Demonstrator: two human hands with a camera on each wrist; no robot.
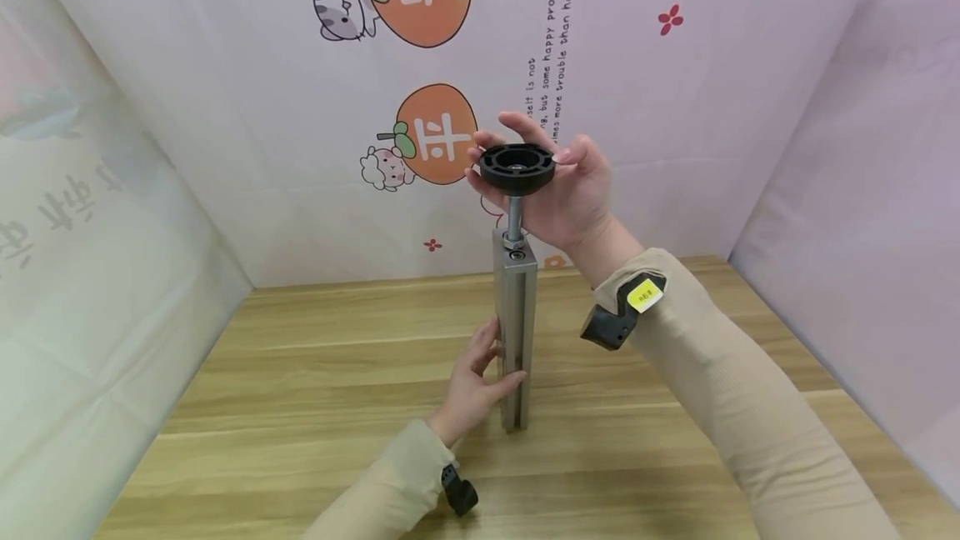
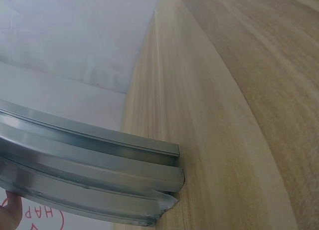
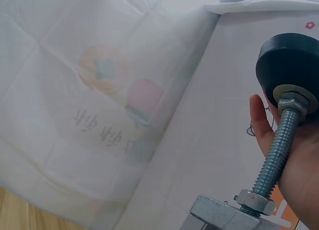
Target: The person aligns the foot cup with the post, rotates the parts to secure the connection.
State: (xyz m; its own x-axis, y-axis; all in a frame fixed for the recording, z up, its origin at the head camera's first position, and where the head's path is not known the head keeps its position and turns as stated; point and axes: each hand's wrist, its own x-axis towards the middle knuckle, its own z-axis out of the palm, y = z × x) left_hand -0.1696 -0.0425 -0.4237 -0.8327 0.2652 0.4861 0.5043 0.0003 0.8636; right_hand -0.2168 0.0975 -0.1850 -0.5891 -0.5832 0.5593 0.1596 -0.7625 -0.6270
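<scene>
An aluminium profile [image 1: 519,307] with long grooves stands upright on the wooden tabletop. My left hand [image 1: 468,394] grips its lower part, thumb across the near face and fingers along the left side. From the profile's top rises a levelling foot [image 1: 517,183], its round black base facing up on a threaded rod [image 3: 279,147]. A hex nut [image 3: 254,201] sits on the rod close to the profile's end. My right hand [image 1: 573,202] holds the black base, thumb at the right of its rim and fingers spread around the far and left sides.
White cloth walls [image 1: 637,98] with printed cartoons and lettering enclose the wooden tabletop [image 1: 315,382] at the back and both sides. A small black wrist camera [image 1: 611,327] is strapped over the right sleeve, another [image 1: 459,492] on the left wrist.
</scene>
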